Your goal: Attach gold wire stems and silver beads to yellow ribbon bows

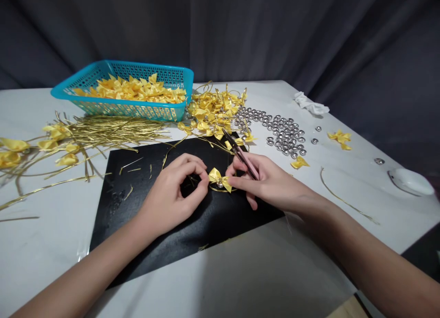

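Note:
A small yellow ribbon bow (216, 175) with a silvery bead (219, 184) at its middle is between my two hands, over a black mat. My left hand (177, 185) is closed, thumb and forefinger pinching the bow's left end. From the other side, the thumb and fingertips of my right hand (261, 176) pinch the bow's right end. Tweezers (245, 158), dark and pink, are tucked in that same hand, tips pointing up and away to the left. Gold cord (223, 190) curves beneath the bow; where its ends go is hidden by my fingers.
On the white table (172, 290) lies the black mat (137, 235) with cord scraps. Behind are a blue basket (137, 105) of yellow bows, gold cords (117, 130), a pile of corded bows (213, 107) and silvery beads (285, 132). A white dish (410, 181) sits at right.

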A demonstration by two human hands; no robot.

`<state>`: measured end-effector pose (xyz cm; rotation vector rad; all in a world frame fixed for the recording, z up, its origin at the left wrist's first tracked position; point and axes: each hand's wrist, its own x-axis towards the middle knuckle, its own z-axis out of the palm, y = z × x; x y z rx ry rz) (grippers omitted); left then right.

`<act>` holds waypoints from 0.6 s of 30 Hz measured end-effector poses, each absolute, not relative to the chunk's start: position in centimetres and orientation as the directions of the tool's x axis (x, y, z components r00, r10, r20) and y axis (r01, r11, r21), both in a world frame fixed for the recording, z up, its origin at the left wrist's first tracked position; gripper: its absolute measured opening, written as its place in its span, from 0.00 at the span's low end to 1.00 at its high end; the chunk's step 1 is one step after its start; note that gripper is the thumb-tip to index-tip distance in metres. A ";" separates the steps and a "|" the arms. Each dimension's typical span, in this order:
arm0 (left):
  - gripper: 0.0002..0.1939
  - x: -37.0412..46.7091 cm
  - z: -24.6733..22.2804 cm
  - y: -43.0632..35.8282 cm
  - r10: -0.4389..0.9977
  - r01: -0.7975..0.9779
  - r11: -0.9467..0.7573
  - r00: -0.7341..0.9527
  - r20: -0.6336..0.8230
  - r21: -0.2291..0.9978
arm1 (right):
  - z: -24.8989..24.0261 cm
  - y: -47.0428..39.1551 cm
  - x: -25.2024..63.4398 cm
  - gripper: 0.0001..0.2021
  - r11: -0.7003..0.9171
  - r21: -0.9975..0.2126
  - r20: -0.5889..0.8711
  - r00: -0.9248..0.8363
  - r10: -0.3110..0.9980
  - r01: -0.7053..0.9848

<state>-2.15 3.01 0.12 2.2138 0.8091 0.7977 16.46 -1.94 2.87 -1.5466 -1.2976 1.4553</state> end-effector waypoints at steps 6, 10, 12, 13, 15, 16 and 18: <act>0.04 -2.3 0.1 3.1 0.716 0.280 -0.577 0.626 0.310 0.767 | 3.1 -2.0 16.4 0.16 -0.293 -0.926 -0.326 -0.110 0.939 0.239; 0.07 -2.2 -0.1 3.0 0.662 0.265 -0.566 0.711 0.238 0.780 | 3.2 -2.1 16.3 0.17 -0.299 -0.924 -0.335 -0.129 0.933 0.239; 0.05 -2.1 -0.1 3.0 0.668 0.282 -0.538 0.718 0.198 0.794 | 3.3 -2.1 16.2 0.18 -0.300 -0.925 -0.334 -0.124 0.934 0.233; 0.04 -2.0 -0.1 3.0 0.679 0.288 -0.519 0.711 0.183 0.805 | 3.3 -2.0 16.2 0.18 -0.298 -0.927 -0.330 -0.118 0.937 0.228; 0.02 -2.0 0.0 3.1 0.699 0.292 -0.481 0.697 0.160 0.827 | 3.3 -2.0 16.2 0.19 -0.298 -0.928 -0.328 -0.110 0.938 0.223; 0.02 -2.0 0.0 3.1 0.704 0.291 -0.467 0.694 0.152 0.835 | 3.3 -2.0 16.2 0.19 -0.299 -0.928 -0.328 -0.108 0.939 0.222; 0.02 -2.0 0.1 3.2 0.707 0.282 -0.451 0.692 0.146 0.847 | 3.3 -2.0 16.3 0.19 -0.302 -0.926 -0.332 -0.110 0.937 0.224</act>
